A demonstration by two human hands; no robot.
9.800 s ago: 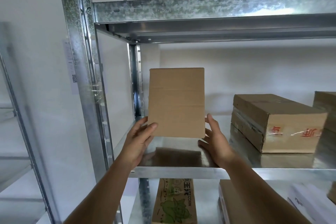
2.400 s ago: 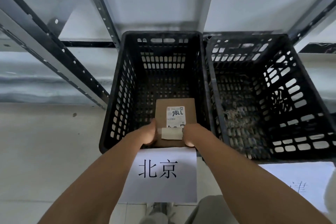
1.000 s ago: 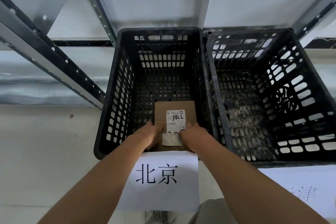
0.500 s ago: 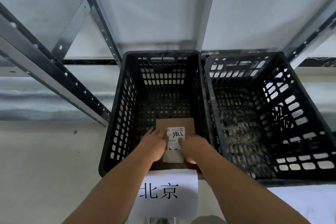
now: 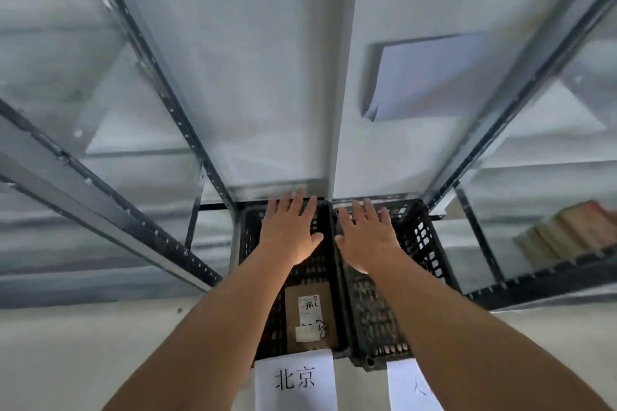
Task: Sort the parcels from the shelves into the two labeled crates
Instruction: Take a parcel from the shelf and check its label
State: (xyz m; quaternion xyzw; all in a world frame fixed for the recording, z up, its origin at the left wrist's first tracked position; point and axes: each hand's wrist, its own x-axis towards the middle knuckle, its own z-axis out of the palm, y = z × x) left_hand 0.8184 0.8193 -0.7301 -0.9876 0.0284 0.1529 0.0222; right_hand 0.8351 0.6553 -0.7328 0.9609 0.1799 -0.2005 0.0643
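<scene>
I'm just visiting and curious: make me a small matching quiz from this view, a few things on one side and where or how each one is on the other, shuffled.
Things:
1. cardboard parcel
2. left hand
3. right-hand crate
4. sheet printed 北京

Places or states:
A. hangs on the front of the left-hand crate
B. open, fingers spread, holding nothing
C. lies flat on the floor of the left-hand crate, white label up
D. shows no parcel inside

Pairs: 1-C, 2-B, 3-D, 4-A
</scene>
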